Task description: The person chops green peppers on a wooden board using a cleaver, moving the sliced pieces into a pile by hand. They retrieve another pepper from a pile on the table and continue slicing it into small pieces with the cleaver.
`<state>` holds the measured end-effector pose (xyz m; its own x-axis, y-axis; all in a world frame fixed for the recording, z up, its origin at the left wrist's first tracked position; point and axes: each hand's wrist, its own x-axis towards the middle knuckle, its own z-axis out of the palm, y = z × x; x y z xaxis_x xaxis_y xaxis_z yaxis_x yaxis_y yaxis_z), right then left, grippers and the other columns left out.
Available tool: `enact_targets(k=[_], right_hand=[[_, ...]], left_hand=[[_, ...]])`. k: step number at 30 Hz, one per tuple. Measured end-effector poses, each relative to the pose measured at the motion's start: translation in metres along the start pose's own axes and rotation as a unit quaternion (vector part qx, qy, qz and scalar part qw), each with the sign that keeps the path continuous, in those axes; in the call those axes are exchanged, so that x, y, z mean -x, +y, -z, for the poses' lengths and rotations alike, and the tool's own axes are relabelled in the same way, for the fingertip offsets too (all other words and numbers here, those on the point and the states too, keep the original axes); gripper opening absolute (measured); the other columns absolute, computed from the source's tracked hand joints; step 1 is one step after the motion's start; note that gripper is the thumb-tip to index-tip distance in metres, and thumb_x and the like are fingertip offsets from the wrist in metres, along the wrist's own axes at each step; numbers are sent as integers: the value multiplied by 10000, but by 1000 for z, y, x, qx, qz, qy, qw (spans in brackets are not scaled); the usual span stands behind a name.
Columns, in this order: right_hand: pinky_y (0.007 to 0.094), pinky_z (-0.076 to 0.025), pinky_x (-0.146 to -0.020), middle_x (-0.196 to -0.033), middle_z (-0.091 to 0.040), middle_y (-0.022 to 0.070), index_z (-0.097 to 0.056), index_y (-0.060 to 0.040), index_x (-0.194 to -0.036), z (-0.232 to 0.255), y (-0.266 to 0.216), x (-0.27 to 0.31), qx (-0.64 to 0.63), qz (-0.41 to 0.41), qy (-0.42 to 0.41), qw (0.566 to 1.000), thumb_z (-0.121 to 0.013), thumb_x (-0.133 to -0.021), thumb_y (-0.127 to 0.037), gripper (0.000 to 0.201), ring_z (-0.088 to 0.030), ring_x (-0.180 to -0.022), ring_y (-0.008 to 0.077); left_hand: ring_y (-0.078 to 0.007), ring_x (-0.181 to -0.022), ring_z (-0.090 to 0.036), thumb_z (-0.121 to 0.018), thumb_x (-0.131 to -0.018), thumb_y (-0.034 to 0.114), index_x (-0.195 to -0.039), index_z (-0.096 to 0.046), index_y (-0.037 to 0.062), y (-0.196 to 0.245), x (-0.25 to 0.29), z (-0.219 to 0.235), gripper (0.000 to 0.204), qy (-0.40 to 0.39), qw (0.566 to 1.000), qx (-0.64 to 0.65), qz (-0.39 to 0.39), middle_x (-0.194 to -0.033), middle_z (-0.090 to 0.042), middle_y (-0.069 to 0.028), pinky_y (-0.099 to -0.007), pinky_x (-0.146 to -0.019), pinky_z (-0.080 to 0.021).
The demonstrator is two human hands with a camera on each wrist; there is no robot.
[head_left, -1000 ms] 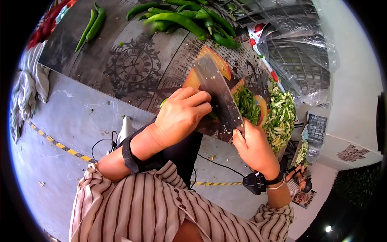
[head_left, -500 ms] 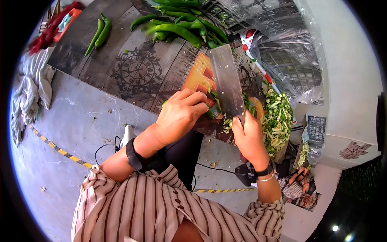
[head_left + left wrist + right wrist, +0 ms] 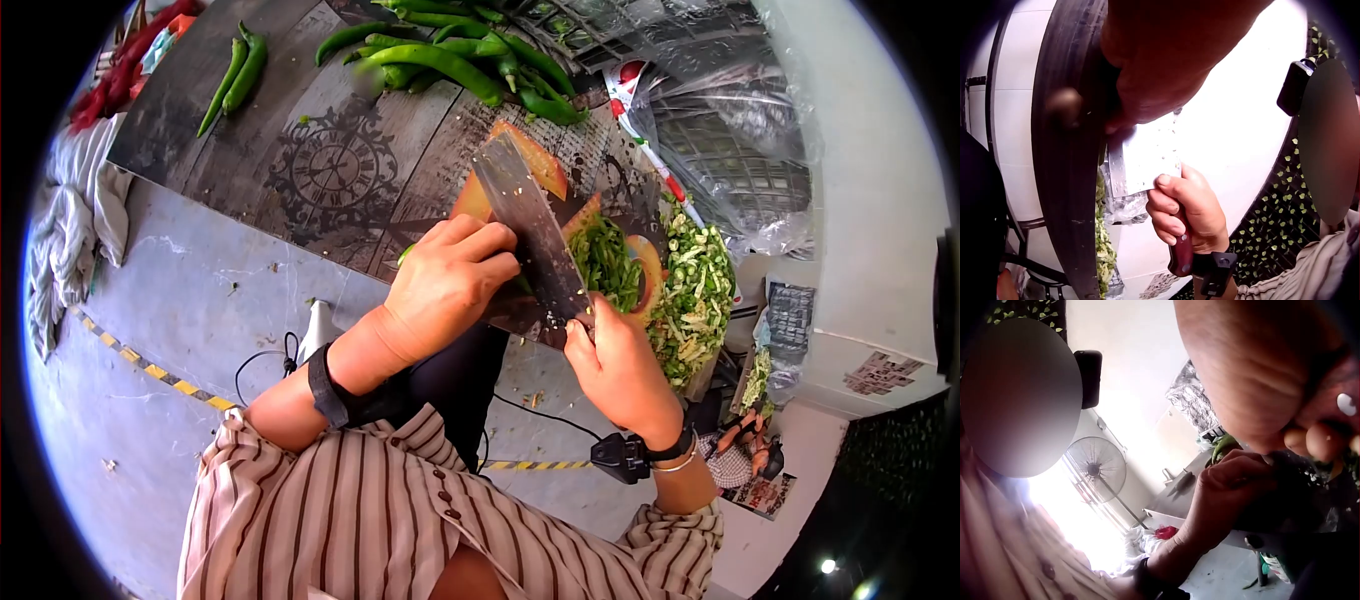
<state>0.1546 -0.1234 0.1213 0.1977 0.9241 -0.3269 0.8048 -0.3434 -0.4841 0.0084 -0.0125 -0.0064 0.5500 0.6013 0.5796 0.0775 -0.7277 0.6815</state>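
My right hand (image 3: 628, 370) grips a cleaver (image 3: 535, 225), its broad wet blade flecked with green bits. In the left wrist view, the fingers wrap its dark red handle (image 3: 1180, 253). Beside the blade, my left hand (image 3: 455, 275) curls over a green pepper (image 3: 405, 254); only bits of it show past the hand. Both work over an orange patterned cutting board (image 3: 545, 165), largely covered by blade and hands. Sliced green pepper (image 3: 605, 262) lies right of the blade. Farther right is a heap of chopped pepper (image 3: 692, 300).
Whole green peppers (image 3: 450, 68) are piled at the table's far side, and two more peppers (image 3: 245, 75) lie at the left. Plastic-covered crates (image 3: 720, 130) stand along the right. A cloth (image 3: 75, 215) hangs at the table's left end. Another person (image 3: 740, 445) sits at lower right.
The cleaver first swings right and more upright, covering the slices, then tilts back left, showing them again. My left hand stays nearly in place.
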Motion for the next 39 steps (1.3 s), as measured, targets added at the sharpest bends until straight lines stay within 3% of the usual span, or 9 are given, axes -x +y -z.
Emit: enact_targets(k=[4,12,16,18,25,39], right_hand=[[492,-424,-570,-678,-546,281,-464,50,-876,-1,-6,-15,-12,-14,-13,1000,-539,-906,-74,149,-546,-661,484],[496,-432,-563,-645,-548,260,-477,59,-865,-20,6,-39,-6,87,69,994,-531,-910,-85,160,-552,-626,468],[467,-438,-565,-682,-565,252,-489,57,-861,-11,20,-27,-14,48,111,993,-552,-903,-80,156,-574,-646,445],[458,-437,-566,-696,-569,251,-489,55,-863,-5,10,-14,-8,13,98,995,-555,-904,-82,157,-578,-655,438],[470,-435,-557,-667,-558,249,-468,47,-875,-12,4,3,-6,62,58,996,-557,-901,-69,148,-564,-638,451],[504,-429,-582,-681,-546,276,-468,49,-880,-7,-2,-25,14,37,1,999,-530,-902,-73,139,-559,-677,476]], left_hand=[[-224,-818,-560,-684,-679,73,-837,-647,96,-1,1,-2,165,-8,1000,-3,5,-948,-591,-11,-327,-727,-487],[-250,-819,-581,-704,-687,39,-858,-655,88,0,-1,2,184,-20,1000,-1,-8,-954,-622,-22,-334,-728,-502],[-256,-837,-593,-713,-683,18,-865,-655,72,1,-1,1,198,4,1000,18,-16,-943,-631,-26,-342,-752,-505],[-257,-837,-595,-716,-681,14,-865,-655,66,0,1,0,201,3,1000,21,-3,-939,-632,-26,-345,-757,-506],[-279,-876,-581,-717,-683,5,-873,-659,46,-2,0,1,202,32,999,41,-16,-960,-621,-62,-350,-762,-505],[-282,-875,-557,-721,-691,10,-861,-642,52,0,0,1,192,-2,1000,29,4,-957,-607,-64,-353,-765,-494]])
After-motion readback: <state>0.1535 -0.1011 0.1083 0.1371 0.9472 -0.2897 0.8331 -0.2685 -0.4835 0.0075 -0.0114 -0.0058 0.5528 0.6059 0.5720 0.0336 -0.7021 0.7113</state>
